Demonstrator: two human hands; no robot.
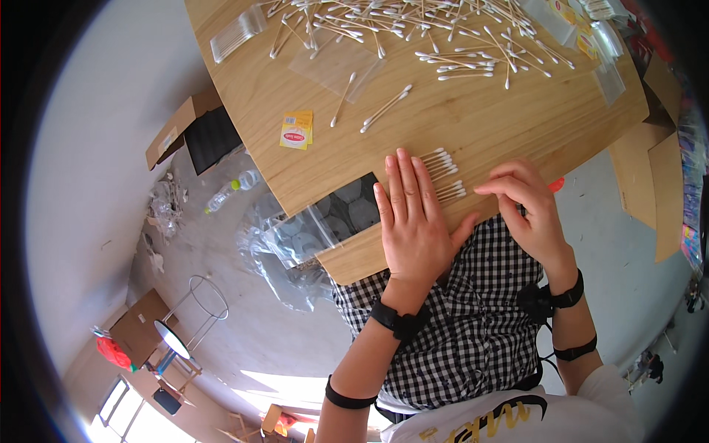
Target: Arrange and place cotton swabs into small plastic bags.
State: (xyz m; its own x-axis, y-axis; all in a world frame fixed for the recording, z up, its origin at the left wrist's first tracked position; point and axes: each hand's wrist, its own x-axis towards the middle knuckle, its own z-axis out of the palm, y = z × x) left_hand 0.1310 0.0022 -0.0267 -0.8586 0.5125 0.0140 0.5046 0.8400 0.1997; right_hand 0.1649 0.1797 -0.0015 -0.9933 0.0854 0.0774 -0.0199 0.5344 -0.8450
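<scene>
One row, white-tipped wooden swabs (449, 162): aligned, partly beneath flat left hand (413, 221), thumb apart
Right hand (528, 207): half-curled, grip unclear
Loose swab heap (399, 13): unaligned

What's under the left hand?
Partly visible: a row of cotton swabs pokes out along the right edge of the left hand, on the wooden tabletop. Their other ends, and anything else beneath the palm and fingers, are covered; can't tell.
</scene>
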